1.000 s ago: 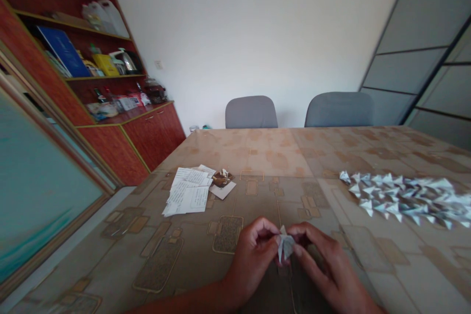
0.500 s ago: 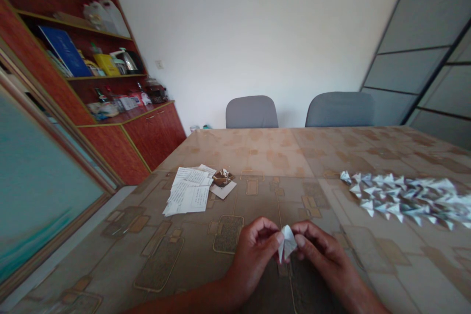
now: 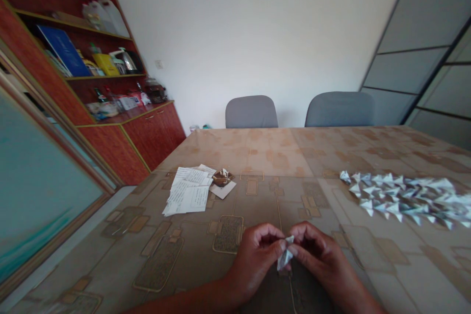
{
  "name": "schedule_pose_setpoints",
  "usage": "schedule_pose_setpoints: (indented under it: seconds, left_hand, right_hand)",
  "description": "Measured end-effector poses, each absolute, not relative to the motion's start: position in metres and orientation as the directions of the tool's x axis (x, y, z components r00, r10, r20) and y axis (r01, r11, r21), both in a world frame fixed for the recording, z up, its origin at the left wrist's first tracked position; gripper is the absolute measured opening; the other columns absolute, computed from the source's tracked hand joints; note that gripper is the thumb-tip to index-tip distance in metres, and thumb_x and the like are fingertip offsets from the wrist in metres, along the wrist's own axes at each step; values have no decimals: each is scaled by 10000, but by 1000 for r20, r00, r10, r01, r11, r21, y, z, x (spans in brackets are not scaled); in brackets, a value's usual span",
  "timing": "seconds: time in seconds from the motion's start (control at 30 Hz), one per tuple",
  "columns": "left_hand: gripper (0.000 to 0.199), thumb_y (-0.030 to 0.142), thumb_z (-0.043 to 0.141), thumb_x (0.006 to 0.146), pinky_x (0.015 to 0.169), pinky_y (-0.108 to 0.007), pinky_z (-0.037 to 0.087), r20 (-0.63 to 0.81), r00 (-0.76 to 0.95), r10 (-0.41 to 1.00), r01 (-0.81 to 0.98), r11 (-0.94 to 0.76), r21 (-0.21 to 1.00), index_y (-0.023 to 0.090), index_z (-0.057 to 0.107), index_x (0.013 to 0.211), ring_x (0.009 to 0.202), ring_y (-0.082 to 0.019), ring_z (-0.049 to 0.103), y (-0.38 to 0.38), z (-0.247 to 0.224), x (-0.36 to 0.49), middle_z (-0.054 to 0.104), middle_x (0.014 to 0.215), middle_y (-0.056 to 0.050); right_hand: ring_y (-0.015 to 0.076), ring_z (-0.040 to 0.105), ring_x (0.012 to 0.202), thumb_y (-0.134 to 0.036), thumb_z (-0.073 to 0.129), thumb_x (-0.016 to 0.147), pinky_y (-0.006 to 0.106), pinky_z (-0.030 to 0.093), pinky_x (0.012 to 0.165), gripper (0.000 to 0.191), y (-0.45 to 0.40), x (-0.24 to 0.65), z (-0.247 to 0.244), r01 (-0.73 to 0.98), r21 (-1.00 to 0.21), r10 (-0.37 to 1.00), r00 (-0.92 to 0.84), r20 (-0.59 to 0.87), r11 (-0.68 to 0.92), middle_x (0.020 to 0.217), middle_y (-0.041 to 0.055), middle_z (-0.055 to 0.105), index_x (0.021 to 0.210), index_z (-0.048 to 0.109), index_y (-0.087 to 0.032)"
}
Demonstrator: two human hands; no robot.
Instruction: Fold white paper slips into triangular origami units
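I log: left hand (image 3: pixel 255 261) and right hand (image 3: pixel 323 257) pinch the folded paper (image 3: pixel 284 258); even thumb pressure should keep creases crisp.

This looks like a room in a home, perhaps where people eat. There is a big, wide table with brown box shapes all over its top (image 3: pixel 272 152). Two grey chairs with rounded backs (image 3: pixel 251 112) stand at its far side, by a plain white wall (image 3: pixel 235 24). A tall red-brown wooden cupboard (image 3: pixel 147 140) has a shiny silver kettle (image 3: pixel 128 62) and big see-through plastic jugs (image 3: pixel 113 17) on its shelves.
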State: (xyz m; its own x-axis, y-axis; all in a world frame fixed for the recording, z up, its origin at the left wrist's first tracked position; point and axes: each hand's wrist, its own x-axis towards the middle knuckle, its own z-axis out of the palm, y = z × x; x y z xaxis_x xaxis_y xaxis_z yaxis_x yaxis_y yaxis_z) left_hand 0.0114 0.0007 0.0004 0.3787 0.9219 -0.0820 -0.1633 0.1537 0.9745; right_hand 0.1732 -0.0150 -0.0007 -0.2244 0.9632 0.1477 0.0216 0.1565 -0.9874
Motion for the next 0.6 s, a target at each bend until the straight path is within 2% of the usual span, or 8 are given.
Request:
schedule_pose_setpoints:
  seconds: [0.1,0.27,0.43,0.6]
  left_hand:
    - [382,484,732,703,498,-225,442,-98,385,918,-169,175,970,127,595,698,479,-128,586,1,-1,12,602,550,-4]
    - [358,454,740,696,497,-219,443,-107,376,920,-159,178,971,125,598,692,484,-126,594,0,-1,11,601,563,2]
    - [369,481,700,743,525,-231,464,-86,390,917,-176,166,970,119,631,755,518,-137,613,-1,0,11,631,604,-18]
    - [381,467,759,687,524,-231,457,-98,408,908,-162,178,971,107,655,754,504,-130,592,-1,3,11,636,587,-23]
  right_hand:
    - [129,587,559,-462,678,804,232,460,553,302,-14,173,-4,-17,-993,965,-232,121,120,631,-33,579,765,556,-189]
    - [123,558,531,-510,703,760,224,435,522,369,-12,175,-1,38,-994,972,-214,96,106,582,-37,557,702,544,-182]
    - [134,574,532,-521,682,774,233,438,518,374,-12,178,-1,89,-990,976,-197,93,112,585,-24,580,700,540,-182]
    - [127,570,536,-490,677,791,226,442,518,349,-12,179,-2,86,-985,976,-172,130,147,587,-31,569,692,546,-182]
